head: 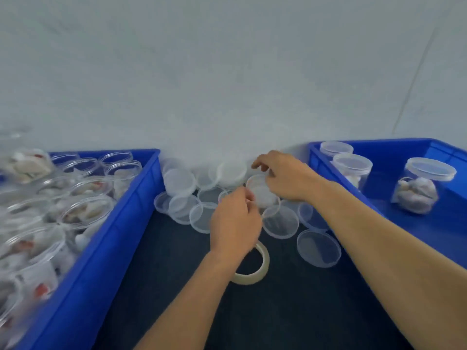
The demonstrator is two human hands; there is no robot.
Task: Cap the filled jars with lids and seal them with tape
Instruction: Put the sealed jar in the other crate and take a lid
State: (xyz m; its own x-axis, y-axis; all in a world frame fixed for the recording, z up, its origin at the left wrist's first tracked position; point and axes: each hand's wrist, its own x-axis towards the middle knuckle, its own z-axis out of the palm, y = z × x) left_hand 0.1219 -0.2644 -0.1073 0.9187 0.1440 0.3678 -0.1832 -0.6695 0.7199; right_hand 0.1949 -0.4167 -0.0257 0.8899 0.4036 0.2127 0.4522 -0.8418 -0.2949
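At the far centre of the desk (161, 286), both hands meet over the loose lids (280, 221): the right hand (285, 180) pinches a lid (262, 192) directly at its grip, the left hand (235, 218) curls against it, with the filled jars (83, 210) lying well left.

Both bare arms reach forward. The left hand (235, 218) is near the middle with its fingers curled and pinched together. The right hand (285, 176) is just beyond, fingers bent down.
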